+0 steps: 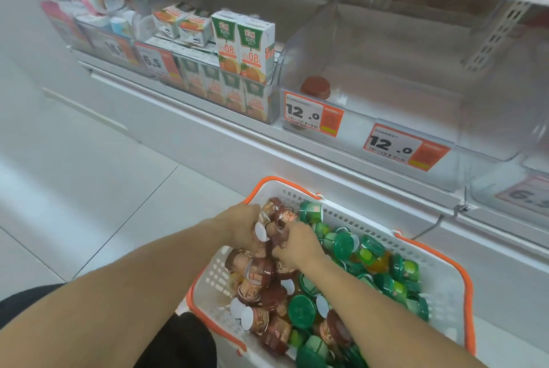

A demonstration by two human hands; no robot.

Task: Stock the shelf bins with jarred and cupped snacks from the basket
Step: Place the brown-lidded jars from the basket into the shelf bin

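Both hands clutch brown-lidded cups above the basket

White tiled floor carries white basket with orange rim; shelf above carries clear bins, one brown-lidded jar in left one, juice cartons alongside

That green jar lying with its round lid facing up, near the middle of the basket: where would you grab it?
Judging by its pose, come from straight above and pinch the green-lidded jar across the lid's rim. The lid faces up and is exposed, while brown-lidded jars and other green ones crowd its body inside the basket, so the sides are probably hard to reach.
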